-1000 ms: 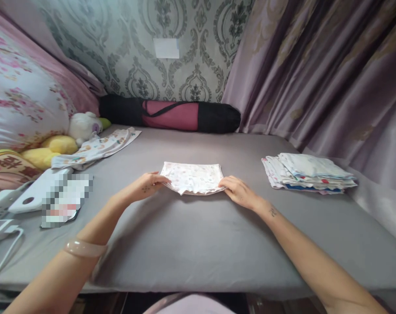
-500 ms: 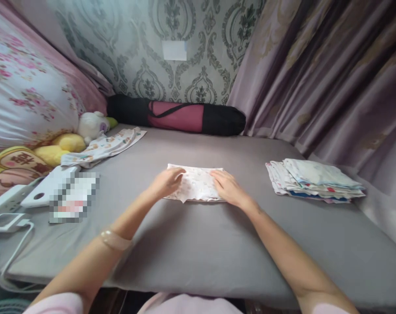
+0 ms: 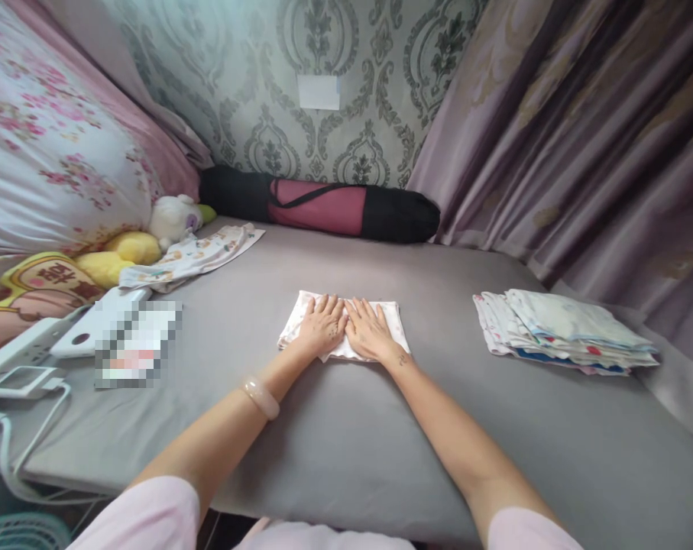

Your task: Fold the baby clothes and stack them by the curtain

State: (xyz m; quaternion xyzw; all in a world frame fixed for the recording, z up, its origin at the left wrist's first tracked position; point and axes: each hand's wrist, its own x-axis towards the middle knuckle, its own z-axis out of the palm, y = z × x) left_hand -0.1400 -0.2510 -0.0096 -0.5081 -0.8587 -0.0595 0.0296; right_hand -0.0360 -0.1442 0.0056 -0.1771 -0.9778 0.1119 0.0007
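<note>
A folded white cloth (image 3: pixel 289 321) with a faint print lies in the middle of the grey-covered bed (image 3: pixel 346 428); whether it is a garment I cannot tell. Flat on its left half rests my left hand (image 3: pixel 324 324), fingers stretched out. My right hand (image 3: pixel 370 328) lies flat on the right half, fingers spread, the two hands almost touching. Between and around them only the cloth's edges and corners show. Off to the right is a stack of folded cloths (image 3: pixel 575 328), apart from both hands.
At the back lies a long black and pink bag (image 3: pixel 317 208). Along the left are a white plush toy (image 3: pixel 175 220), a printed cloth (image 3: pixel 208 256), a white device (image 3: pixel 102 325), a power strip (image 3: pixel 34 347) and cables. Curtains (image 3: pixel 529 137) hang at the right.
Both hands have moved inward from the cloth's sides and now lie flat on top of it, side by side. The view has shifted slightly.
</note>
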